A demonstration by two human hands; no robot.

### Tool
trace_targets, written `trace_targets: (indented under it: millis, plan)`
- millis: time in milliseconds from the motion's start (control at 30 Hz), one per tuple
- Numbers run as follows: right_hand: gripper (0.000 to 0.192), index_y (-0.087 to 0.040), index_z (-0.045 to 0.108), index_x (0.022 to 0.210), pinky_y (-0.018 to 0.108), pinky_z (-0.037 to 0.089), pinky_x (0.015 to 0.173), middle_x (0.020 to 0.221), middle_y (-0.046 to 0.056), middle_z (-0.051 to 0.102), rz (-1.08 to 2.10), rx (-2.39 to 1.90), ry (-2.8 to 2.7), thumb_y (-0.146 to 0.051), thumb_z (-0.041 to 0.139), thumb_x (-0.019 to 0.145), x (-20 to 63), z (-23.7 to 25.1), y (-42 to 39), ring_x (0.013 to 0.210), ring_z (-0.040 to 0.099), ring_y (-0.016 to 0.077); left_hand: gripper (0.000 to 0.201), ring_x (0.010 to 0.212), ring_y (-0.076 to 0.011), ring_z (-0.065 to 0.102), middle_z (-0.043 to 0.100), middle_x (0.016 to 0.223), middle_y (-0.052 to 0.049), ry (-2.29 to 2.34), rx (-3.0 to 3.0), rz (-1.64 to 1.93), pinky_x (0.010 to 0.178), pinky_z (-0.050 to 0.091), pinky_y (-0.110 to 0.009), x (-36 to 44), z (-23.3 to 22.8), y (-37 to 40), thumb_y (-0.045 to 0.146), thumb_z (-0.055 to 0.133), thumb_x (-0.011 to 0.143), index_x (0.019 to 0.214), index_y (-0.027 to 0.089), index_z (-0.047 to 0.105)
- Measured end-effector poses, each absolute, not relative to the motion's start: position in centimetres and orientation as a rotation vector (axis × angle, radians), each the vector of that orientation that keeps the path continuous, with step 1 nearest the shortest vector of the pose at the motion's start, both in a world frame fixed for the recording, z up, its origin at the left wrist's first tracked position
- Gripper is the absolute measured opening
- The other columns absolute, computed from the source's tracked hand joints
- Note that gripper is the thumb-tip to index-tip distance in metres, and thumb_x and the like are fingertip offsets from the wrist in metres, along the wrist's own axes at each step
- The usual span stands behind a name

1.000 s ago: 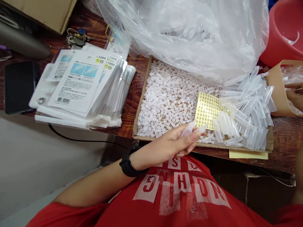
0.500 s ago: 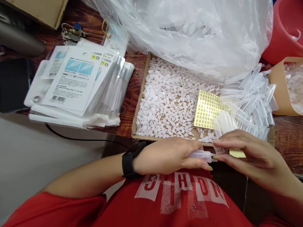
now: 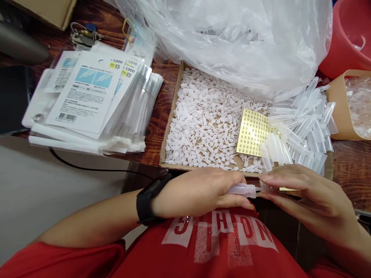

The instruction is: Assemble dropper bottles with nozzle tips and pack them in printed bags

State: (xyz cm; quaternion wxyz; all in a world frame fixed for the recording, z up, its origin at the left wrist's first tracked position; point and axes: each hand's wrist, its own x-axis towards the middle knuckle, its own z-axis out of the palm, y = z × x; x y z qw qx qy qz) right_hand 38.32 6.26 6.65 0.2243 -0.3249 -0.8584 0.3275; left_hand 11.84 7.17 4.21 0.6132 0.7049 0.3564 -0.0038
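Translucent plastic fills most of this view. The left hand (image 3: 203, 191) is closed around a small clear tube (image 3: 242, 189), with the tube's narrow end sticking out to the right past thumb and forefinger. The right hand (image 3: 307, 197) meets it there, its fingers (image 3: 278, 180) pinched together on a tiny clear cap (image 3: 265, 187) held right at the tube's tip; whether cap and tube already touch cannot be told. Both hands hover just near of the counter's (image 3: 352, 170) edge, above a red shirt (image 3: 220, 247), and a black wristband (image 3: 146, 200) sits on the left wrist.

Just beyond the hands lies a shallow cardboard tray (image 3: 169, 123) on the dark wooden counter. Its left part holds a spread of small white plastic pieces (image 3: 203, 123); a yellow sticker sheet (image 3: 253, 131) lies on them toward the right, and a heap of clear tubes (image 3: 304, 123) is stacked at the tray's right end. A large clear plastic bag (image 3: 232, 38) bulges over the far side. To the left rests a fanned stack of packaging sleeves with printed cards (image 3: 89, 96), with a bunch of keys (image 3: 84, 34) beyond it. At far right stand a red basin (image 3: 348, 34) and a brown box (image 3: 340, 104).
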Motion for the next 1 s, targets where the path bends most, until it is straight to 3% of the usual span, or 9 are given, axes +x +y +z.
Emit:
trace_targets:
  millis: [300,433,533,600,667,867,1000]
  plan:
    - [0.026,-0.021,0.063,0.131,0.023,0.06,0.075,0.098,0.002,0.081,0.735,-0.861,-2.42,-0.024,0.066,0.106,36.6,5.7,6.0,0.083,0.077,0.0129,0.034,0.102,-0.0273,0.076,0.08,0.114,-0.008,0.861,1.783,0.032,0.086,0.052,-0.031,12.3,4.0,6.5,0.048,0.054,0.111,0.128,0.023,0.069]
    - [0.03,-0.018,0.061,0.131,0.028,0.061,0.084,0.106,0.007,0.081,0.655,-0.879,-2.45,-0.037,0.063,0.108,36.8,5.4,6.3,0.094,0.078,0.0161,0.036,0.097,-0.0275,0.077,0.081,0.113,-0.009,0.915,1.858,0.066,0.08,0.052,-0.032,12.4,4.0,6.2,0.049,0.054,0.111,0.13,0.021,0.066]
    - [0.027,-0.016,0.063,0.122,0.03,0.06,0.092,0.111,0.01,0.079,0.668,-0.851,-2.494,-0.037,0.068,0.105,37.4,5.3,6.6,0.108,0.076,0.0189,0.04,0.089,-0.0267,0.077,0.081,0.104,-0.009,0.916,1.92,0.021,0.071,0.047,-0.031,12.3,3.9,6.1,0.054,0.052,0.111,0.122,0.019,0.067]
    - [0.011,-0.017,0.065,0.108,0.032,0.058,0.086,0.099,0.007,0.077,0.578,-0.791,-2.566,-0.028,0.065,0.106,37.6,5.4,6.8,0.095,0.074,0.018,0.04,0.084,-0.025,0.076,0.08,0.098,-0.007,0.891,1.929,0.018,0.068,0.045,-0.031,12.3,3.8,6.1,0.056,0.05,0.111,0.113,0.02,0.068]
    - [0.016,-0.018,0.066,0.102,0.034,0.056,0.08,0.091,0.005,0.076,0.492,-0.758,-2.636,-0.033,0.061,0.108,37.5,5.5,7.0,0.084,0.071,0.0184,0.04,0.083,-0.0247,0.075,0.08,0.096,-0.006,0.863,1.944,0.039,0.067,0.043,-0.031,12.4,3.8,6.1,0.056,0.051,0.111,0.109,0.02,0.067]
    - [0.023,-0.017,0.066,0.103,0.036,0.052,0.077,0.091,0.006,0.077,0.356,-0.665,-2.726,-0.039,0.062,0.108,37.0,5.6,7.5,0.081,0.07,0.0198,0.034,0.084,-0.0258,0.075,0.08,0.098,-0.006,0.868,1.949,0.023,0.067,0.043,-0.032,12.6,3.8,6.2,0.052,0.054,0.11,0.107,0.02,0.067]
    - [0.027,-0.017,0.069,0.107,0.037,0.054,0.084,0.1,0.008,0.079,0.321,-0.689,-2.727,-0.044,0.065,0.106,37.0,5.5,7.5,0.092,0.072,0.0215,0.035,0.083,-0.0245,0.074,0.08,0.097,-0.005,0.887,1.952,0.003,0.067,0.042,-0.031,12.3,3.9,6.3,0.054,0.055,0.11,0.109,0.021,0.067]
